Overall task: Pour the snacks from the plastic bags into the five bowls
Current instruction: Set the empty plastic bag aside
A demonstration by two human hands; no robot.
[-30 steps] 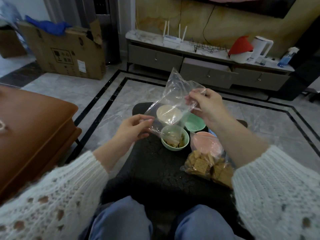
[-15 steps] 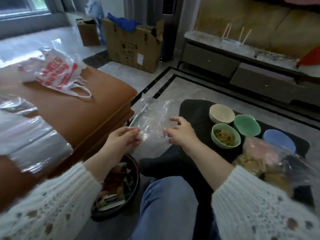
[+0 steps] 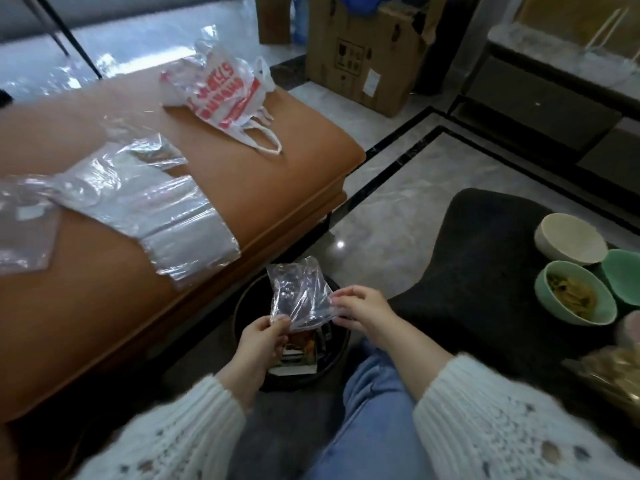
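An empty clear plastic bag (image 3: 299, 292) hangs over a round black bin (image 3: 341, 344) on the floor. My left hand (image 3: 265, 337) pinches the bag's lower left corner and my right hand (image 3: 363, 308) pinches its right edge. On the black table (image 3: 478, 271) at the right stand a cream bowl (image 3: 569, 239), a light green bowl (image 3: 575, 292) holding yellowish snacks, and part of a darker green bowl (image 3: 623, 275). A bag of brown crackers (image 3: 613, 375) lies at the right edge, cut off by the frame.
An orange leather bench (image 3: 242, 188) on the left carries clear plastic bags (image 3: 145, 209) and a red-printed white carrier bag (image 3: 221, 88). A cardboard box (image 3: 363, 50) stands on the tiled floor behind. My jeans-clad knee (image 3: 374, 410) is below the hands.
Both hands have carried the empty bag left and down from above the bowls to above the bin. My view has turned left, so the bowls now sit at the right edge.
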